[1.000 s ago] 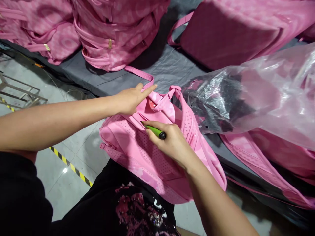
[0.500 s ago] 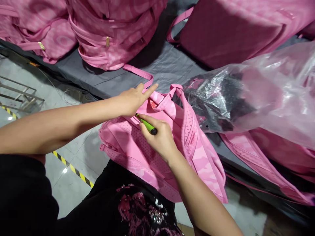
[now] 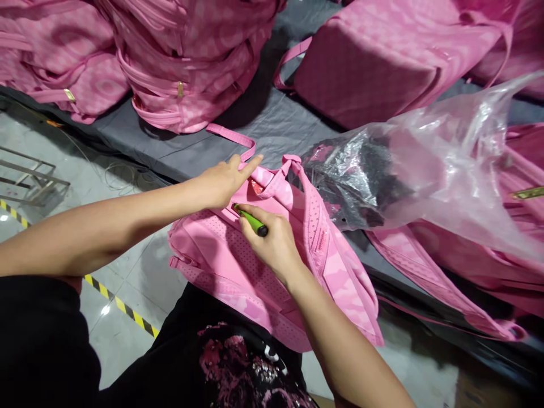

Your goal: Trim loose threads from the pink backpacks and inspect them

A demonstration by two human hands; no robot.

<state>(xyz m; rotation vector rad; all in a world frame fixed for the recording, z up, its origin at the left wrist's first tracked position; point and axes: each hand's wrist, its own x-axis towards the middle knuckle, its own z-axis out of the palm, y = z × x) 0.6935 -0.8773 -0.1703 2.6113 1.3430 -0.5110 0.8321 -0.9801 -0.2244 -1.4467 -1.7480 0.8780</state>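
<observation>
A pink camouflage backpack (image 3: 267, 266) rests tilted between my lap and the table edge, its dotted back padding and straps facing up. At its upper edge, my left hand (image 3: 225, 178) grips the fabric, one finger stretched out and the others partly hidden. My right hand (image 3: 274, 238) is closed around a slim green tool (image 3: 255, 222) with a black end. The tool's dark tip touches the backpack just beside my left hand; I cannot tell its kind. A red tag (image 3: 256, 187) shows near the top handle.
Several pink backpacks (image 3: 187, 73) stand along the grey-covered table (image 3: 272, 122). To the right, a clear plastic bag (image 3: 425, 164) with dark and pink contents lies close to the work. A metal frame (image 3: 32, 175) and yellow-black floor tape (image 3: 121, 306) are at left.
The view has shifted slightly. My hands stay at the same spot on the backpack, with the green tool still in my right hand. At right, the plastic bag's outline has changed, uncovering more pink bags.
</observation>
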